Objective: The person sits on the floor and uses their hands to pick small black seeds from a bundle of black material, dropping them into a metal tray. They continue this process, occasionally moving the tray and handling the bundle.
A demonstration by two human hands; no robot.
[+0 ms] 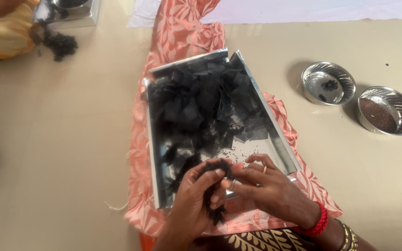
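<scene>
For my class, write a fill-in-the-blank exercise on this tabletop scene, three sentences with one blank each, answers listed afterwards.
1. Both hands, the left hand and the right hand, pinch a dark frilly strip over a shiny metal ____.
2. The tray lies on an orange leaf-patterned ____.
3. To the right stand ____ round steel bowls, the nearer bowl almost empty, the farther bowl holding brown grains.

Answers: tray; cloth; two

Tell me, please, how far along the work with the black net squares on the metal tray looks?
Done: one small dark bundle lies in the nearer round steel bowl. In hand: the left hand and right hand pinch a black gathered net piece. Left: a big heap of loose black net squares fills the shiny metal tray.
</scene>
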